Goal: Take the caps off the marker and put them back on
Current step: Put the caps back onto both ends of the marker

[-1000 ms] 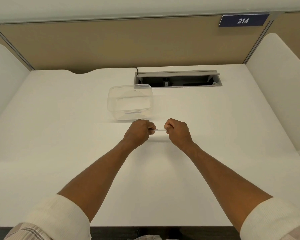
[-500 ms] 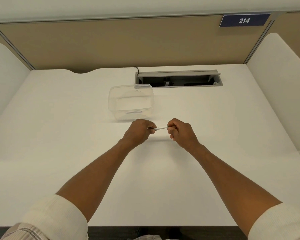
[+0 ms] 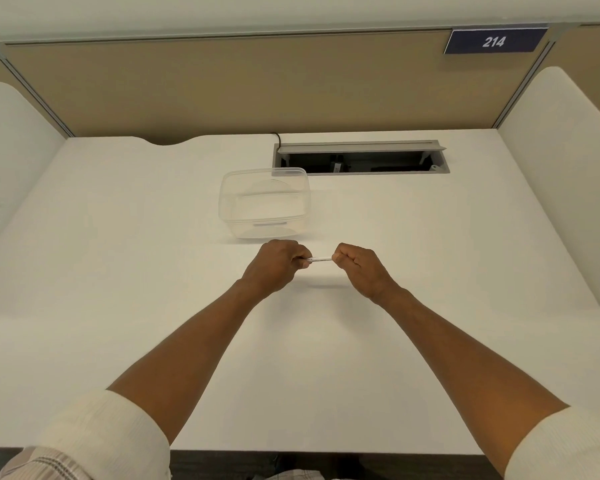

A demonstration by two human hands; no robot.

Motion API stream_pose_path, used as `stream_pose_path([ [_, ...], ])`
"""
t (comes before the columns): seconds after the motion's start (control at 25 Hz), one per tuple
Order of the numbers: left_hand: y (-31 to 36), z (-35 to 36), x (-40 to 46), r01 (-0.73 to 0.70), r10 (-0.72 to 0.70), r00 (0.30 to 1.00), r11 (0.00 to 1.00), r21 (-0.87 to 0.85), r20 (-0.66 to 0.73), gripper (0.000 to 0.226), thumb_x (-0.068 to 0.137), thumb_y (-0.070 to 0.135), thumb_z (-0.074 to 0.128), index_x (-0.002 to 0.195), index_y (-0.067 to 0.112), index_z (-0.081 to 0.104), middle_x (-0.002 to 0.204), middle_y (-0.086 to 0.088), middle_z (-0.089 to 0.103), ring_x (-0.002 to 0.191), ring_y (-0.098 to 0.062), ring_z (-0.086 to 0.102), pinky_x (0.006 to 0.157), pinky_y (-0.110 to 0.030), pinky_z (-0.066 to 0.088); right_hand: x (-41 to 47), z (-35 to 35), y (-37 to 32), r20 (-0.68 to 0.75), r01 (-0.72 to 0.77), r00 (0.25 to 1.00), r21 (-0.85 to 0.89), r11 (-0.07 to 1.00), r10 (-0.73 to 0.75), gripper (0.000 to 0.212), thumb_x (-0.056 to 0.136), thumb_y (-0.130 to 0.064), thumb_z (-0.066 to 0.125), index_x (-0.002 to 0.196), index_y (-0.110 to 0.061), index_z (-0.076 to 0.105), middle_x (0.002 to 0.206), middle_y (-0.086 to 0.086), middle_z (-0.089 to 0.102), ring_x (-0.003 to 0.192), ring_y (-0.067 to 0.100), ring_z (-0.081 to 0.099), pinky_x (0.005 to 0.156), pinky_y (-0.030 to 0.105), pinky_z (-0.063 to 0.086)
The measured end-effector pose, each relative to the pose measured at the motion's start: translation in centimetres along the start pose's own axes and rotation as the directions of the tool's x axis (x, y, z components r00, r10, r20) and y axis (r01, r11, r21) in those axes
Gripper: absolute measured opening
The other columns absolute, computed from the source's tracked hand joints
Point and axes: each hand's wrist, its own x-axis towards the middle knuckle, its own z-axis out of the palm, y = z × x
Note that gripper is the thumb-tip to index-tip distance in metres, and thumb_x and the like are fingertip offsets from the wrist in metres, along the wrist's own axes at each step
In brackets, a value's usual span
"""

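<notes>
A thin white marker [image 3: 320, 259] is held level above the middle of the white desk [image 3: 118, 271]. My left hand [image 3: 278, 263] grips its left end with curled fingers. My right hand [image 3: 357, 265] grips its right end the same way. Only a short white stretch of the barrel shows between the two fists. Both ends and any caps are hidden inside the hands.
An empty clear plastic container [image 3: 264, 202] stands just beyond my hands. Behind it, an open cable tray [image 3: 361, 157] is sunk into the desk. White side panels flank the desk, and a tan partition with a sign reading 214 [image 3: 494, 41] closes the back.
The marker tilted up to the right half a second ago and is level again now. My right hand has shifted slightly back toward the left hand.
</notes>
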Motion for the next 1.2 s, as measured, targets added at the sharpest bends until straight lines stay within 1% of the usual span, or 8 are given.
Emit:
stream_pose_path([
  [0.12,0.1,0.1,-0.2,-0.044,0.047,0.997,0.998,0.052,-0.058,0.011,0.090,0.012,0.063,0.092,0.015,0.073,0.077,0.001,0.065,0.071,-0.019,0.055,0.064,-0.030,0.042,0.0,0.2,-0.4,0.023,-0.103,0.995,0.073,0.992,0.101,0.037,0.100,-0.023,0.050,0.072,0.000,0.040,0.066,0.001,0.034,0.058,0.013,0.027,0.055,0.028,0.023],
  [0.24,0.4,0.2,-0.2,-0.058,0.068,0.993,0.993,0.101,-0.099,0.011,0.089,0.011,0.063,0.092,0.015,0.073,0.078,0.000,0.065,0.071,-0.023,0.057,0.063,-0.035,0.047,0.4,0.5,-0.8,0.014,-0.250,0.968,0.163,0.954,0.252,0.033,0.096,-0.030,0.048,0.068,-0.014,0.043,0.062,-0.003,0.034,0.055,0.014,0.026,0.053,0.028,0.024],
  [0.4,0.7,0.4,-0.2,-0.076,0.104,0.987,0.975,0.206,-0.126,0.008,0.088,0.011,0.065,0.092,0.016,0.070,0.081,0.000,0.065,0.068,-0.028,0.059,0.058,-0.036,0.049,0.5,0.7,-1.6,0.129,-0.493,0.865,0.395,0.776,0.484,0.030,0.093,-0.024,0.045,0.064,-0.018,0.038,0.057,-0.004,0.026,0.047,0.014,0.018,0.047,0.027,0.016],
  [0.52,0.9,0.4,-0.2,-0.045,0.072,0.992,0.968,0.246,-0.102,0.005,0.086,0.012,0.067,0.090,0.015,0.067,0.083,0.000,0.065,0.069,-0.030,0.060,0.059,-0.039,0.051,0.5,0.8,-2.1,0.201,-0.590,0.800,0.438,0.678,0.565,0.034,0.095,-0.025,0.045,0.063,-0.018,0.041,0.052,-0.006,0.025,0.045,0.013,0.016,0.043,0.025,0.014],
  [0.64,1.0,0.2,-0.1,-0.014,0.028,0.997,0.979,0.204,-0.067,0.007,0.084,0.013,0.071,0.089,0.016,0.067,0.084,0.001,0.066,0.072,-0.026,0.060,0.063,-0.036,0.050,0.2,0.8,-2.2,0.086,-0.487,0.871,0.286,0.826,0.484,0.031,0.092,-0.027,0.047,0.065,-0.013,0.049,0.053,-0.005,0.035,0.047,0.016,0.024,0.044,0.024,0.022],
  [0.76,1.0,0.1,-0.2,0.023,-0.013,0.998,0.983,0.182,-0.054,0.007,0.084,0.014,0.070,0.090,0.016,0.068,0.084,0.001,0.065,0.075,-0.023,0.058,0.064,-0.032,0.046,-0.1,0.7,-1.1,-0.039,-0.223,0.974,-0.009,0.975,0.223,0.034,0.101,-0.026,0.045,0.078,-0.007,0.061,0.064,-0.008,0.052,0.056,0.012,0.043,0.055,0.026,0.034],
  [0.96,1.0,0.0,-0.4,0.041,-0.046,0.999,0.985,0.170,0.024,0.011,0.087,0.019,0.067,0.097,0.017,0.072,0.084,0.001,0.060,0.081,-0.022,0.056,0.069,-0.034,0.046,-0.2,0.2,0.5,-0.010,0.032,0.999,-0.159,0.987,-0.034,0.018,0.100,-0.019,0.047,0.085,-0.011,0.051,0.065,0.000,0.048,0.059,0.017,0.037,0.057,0.033,0.032],
  [1.2,0.4,0.4,-0.8,0.021,-0.033,0.997,0.984,0.176,0.068,0.009,0.088,0.019,0.066,0.093,0.016,0.073,0.084,0.000,0.061,0.081,-0.024,0.057,0.064,-0.030,0.038,-0.6,0.3,0.4,0.046,0.072,0.997,-0.224,0.972,-0.064,0.027,0.100,-0.023,0.046,0.073,-0.017,0.045,0.059,-0.005,0.042,0.057,0.015,0.035,0.057,0.034,0.032],
])
